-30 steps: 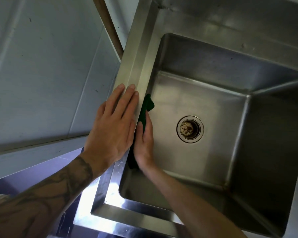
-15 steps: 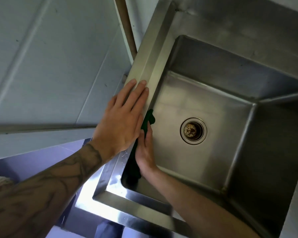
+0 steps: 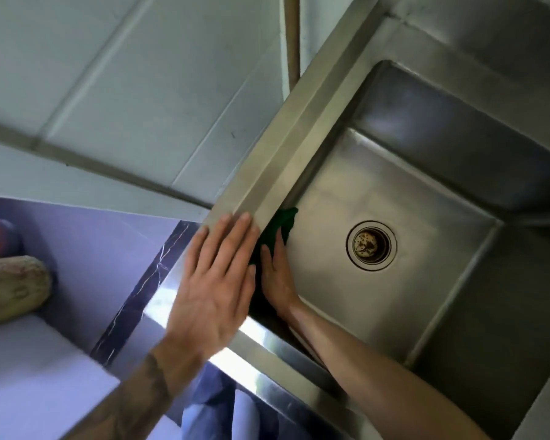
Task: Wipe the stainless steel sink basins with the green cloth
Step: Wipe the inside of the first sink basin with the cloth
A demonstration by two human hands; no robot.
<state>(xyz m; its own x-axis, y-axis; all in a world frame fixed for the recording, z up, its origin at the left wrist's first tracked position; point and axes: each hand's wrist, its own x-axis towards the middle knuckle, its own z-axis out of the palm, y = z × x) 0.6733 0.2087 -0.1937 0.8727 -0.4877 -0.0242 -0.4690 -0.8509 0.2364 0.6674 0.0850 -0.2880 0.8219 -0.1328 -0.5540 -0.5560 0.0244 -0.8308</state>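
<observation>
A stainless steel sink basin fills the right of the head view, with a round drain in its floor. My right hand is inside the basin and presses the green cloth flat against the left inner wall. Only the cloth's top shows past my fingers; the rest is hidden behind both hands. My left hand lies flat, fingers together, on the sink's left rim, holding nothing.
A white tiled wall runs along the sink's left side. A brown pipe or wooden strip stands at the wall behind the rim. Purple floor and a beige rounded object show at lower left.
The view has swung, shifting the sink right and showing more floor. My left hand sits lower along the rim, toward the near corner. My right hand still presses the cloth on the left wall.
</observation>
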